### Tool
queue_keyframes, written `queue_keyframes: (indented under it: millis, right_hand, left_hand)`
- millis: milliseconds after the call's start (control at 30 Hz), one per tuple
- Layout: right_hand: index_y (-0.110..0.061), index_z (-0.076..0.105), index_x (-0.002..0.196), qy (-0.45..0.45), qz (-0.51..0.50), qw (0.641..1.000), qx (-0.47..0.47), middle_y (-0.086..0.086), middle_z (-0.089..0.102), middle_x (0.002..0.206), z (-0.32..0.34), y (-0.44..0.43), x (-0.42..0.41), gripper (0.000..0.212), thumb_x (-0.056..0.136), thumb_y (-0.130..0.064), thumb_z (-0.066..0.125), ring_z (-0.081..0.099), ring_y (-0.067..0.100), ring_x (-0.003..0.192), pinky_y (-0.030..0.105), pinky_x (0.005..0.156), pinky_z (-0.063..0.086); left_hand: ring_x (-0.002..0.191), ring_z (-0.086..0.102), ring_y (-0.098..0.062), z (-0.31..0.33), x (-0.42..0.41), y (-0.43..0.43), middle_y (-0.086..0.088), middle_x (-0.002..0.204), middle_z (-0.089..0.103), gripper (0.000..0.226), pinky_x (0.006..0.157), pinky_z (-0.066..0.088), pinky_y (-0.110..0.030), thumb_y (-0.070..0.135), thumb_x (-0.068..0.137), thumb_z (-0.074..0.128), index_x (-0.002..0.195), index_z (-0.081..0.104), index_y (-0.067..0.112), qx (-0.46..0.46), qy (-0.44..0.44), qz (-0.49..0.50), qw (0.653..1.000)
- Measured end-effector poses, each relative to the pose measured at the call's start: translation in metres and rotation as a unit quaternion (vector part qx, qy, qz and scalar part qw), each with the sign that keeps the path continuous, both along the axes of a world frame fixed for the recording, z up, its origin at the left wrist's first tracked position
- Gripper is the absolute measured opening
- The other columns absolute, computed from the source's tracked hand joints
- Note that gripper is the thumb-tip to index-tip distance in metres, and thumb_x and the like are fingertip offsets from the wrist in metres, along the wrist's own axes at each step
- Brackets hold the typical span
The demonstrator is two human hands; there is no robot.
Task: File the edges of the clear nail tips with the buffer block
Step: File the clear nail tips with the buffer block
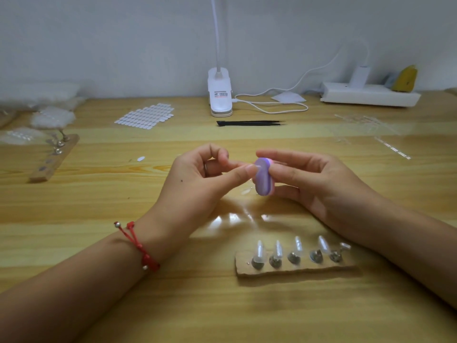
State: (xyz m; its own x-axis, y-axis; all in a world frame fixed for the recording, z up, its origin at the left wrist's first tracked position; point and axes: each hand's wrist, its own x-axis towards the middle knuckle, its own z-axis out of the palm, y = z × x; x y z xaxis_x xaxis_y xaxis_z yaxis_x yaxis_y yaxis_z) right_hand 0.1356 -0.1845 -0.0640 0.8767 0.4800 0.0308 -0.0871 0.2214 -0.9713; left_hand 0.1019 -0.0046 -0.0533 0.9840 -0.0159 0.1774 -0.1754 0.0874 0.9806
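Observation:
My right hand (319,184) holds a small oval purple buffer block (262,177) between thumb and fingers, above the middle of the wooden table (173,305). My left hand (197,179) pinches something tiny between thumb and forefinger right against the block's purple face; a clear nail tip there is too small to make out. A wooden holder strip (294,268) lies near the front, below my right wrist, with several clear nail tips (298,246) standing on its metal pegs.
Black tweezers (249,123) and a white clip lamp (220,95) sit behind my hands. A sheet of white nail tips (146,116) lies at the back left, a second peg strip (54,157) at the left, clear plastic sprues (366,127) at the right, a loose tip (140,158) nearby.

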Motion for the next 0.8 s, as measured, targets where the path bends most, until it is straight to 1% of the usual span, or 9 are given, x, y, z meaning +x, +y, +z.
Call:
queue_keyframes:
  millis: [200,300,367,433,533,633,700,733,800]
  right_hand:
    - [-0.014,0.075,0.103,-0.002,-0.011,1.000,-0.019,0.011,0.075,0.101,0.0003,0.0006,-0.0018,0.033,0.071,-0.020,0.072,0.072,0.020,0.091,0.023,0.072,0.056]
    - [-0.009,0.076,0.100,0.012,-0.042,0.999,0.016,0.013,0.075,0.097,0.0003,0.0011,-0.0006,0.030,0.071,-0.015,0.069,0.073,0.018,0.085,0.023,0.069,0.056]
    - [-0.010,0.076,0.099,0.012,-0.034,0.999,0.009,0.012,0.075,0.097,0.0008,0.0012,-0.0010,0.030,0.070,-0.017,0.070,0.073,0.018,0.086,0.023,0.070,0.057]
    - [-0.013,0.076,0.100,0.009,-0.026,1.000,-0.006,0.012,0.075,0.098,0.0012,0.0013,-0.0020,0.033,0.069,-0.020,0.072,0.072,0.019,0.088,0.024,0.073,0.057]
    - [-0.009,0.076,0.099,0.016,-0.052,0.998,0.014,0.012,0.075,0.097,0.0005,0.0010,-0.0006,0.031,0.070,-0.016,0.070,0.071,0.017,0.089,0.024,0.074,0.057]
    - [-0.013,0.077,0.098,0.014,-0.043,0.999,0.002,0.012,0.075,0.096,0.0003,0.0016,-0.0008,0.032,0.067,-0.019,0.072,0.069,0.019,0.088,0.027,0.077,0.058]
    - [-0.014,0.078,0.098,0.011,-0.046,0.999,-0.006,0.012,0.075,0.096,0.0003,0.0014,-0.0008,0.033,0.066,-0.021,0.073,0.068,0.021,0.088,0.029,0.080,0.059]
    - [-0.012,0.077,0.098,0.015,-0.054,0.998,0.004,0.012,0.075,0.096,0.0003,0.0011,-0.0002,0.033,0.067,-0.020,0.073,0.069,0.020,0.087,0.029,0.079,0.059]
    - [-0.008,0.076,0.099,0.023,-0.063,0.998,0.020,0.013,0.075,0.096,0.0001,0.0006,0.0008,0.031,0.069,-0.016,0.071,0.070,0.020,0.086,0.027,0.076,0.058]
  left_hand:
    - [0.040,0.052,0.002,0.0010,0.0005,-0.0002,0.002,0.064,0.069,0.034,0.043,0.037,-0.007,-0.002,0.075,0.071,0.072,0.040,0.013,0.001,0.015,-0.016,1.000]
    - [0.040,0.054,0.000,0.0006,-0.0002,-0.0011,-0.009,0.072,0.069,0.034,0.037,0.039,-0.010,-0.002,0.073,0.072,0.072,0.041,0.012,0.001,0.033,-0.026,0.999]
    - [0.039,0.053,0.001,0.0001,0.0001,-0.0005,-0.015,0.078,0.069,0.034,0.038,0.038,-0.009,-0.001,0.073,0.072,0.073,0.041,0.013,0.011,0.026,-0.023,0.999]
    - [0.045,0.057,-0.002,-0.0019,0.0006,0.0006,-0.014,0.079,0.071,0.034,0.041,0.041,-0.010,0.004,0.071,0.074,0.073,0.041,0.013,0.019,0.021,-0.022,0.999]
    - [0.064,0.061,-0.014,-0.0053,0.0007,0.0011,-0.006,0.077,0.074,0.035,0.049,0.048,-0.016,0.018,0.063,0.076,0.073,0.042,0.015,0.057,0.020,-0.031,0.998]
    - [0.053,0.058,-0.007,-0.0065,0.0030,0.0023,-0.004,0.074,0.073,0.034,0.043,0.044,-0.012,0.012,0.068,0.075,0.072,0.042,0.015,0.044,0.006,-0.012,0.999]
    - [0.062,0.058,-0.014,-0.0069,0.0036,0.0029,-0.003,0.075,0.074,0.035,0.049,0.047,-0.014,0.018,0.066,0.076,0.072,0.042,0.015,0.066,0.002,-0.015,0.998]
    - [0.068,0.056,-0.020,-0.0075,0.0031,0.0028,-0.002,0.076,0.074,0.036,0.052,0.049,-0.017,0.022,0.064,0.076,0.072,0.041,0.015,0.078,0.004,-0.025,0.997]
    - [0.073,0.053,-0.024,-0.0084,0.0032,0.0031,-0.001,0.076,0.074,0.037,0.054,0.050,-0.019,0.025,0.061,0.075,0.072,0.041,0.016,0.082,0.005,-0.031,0.996]
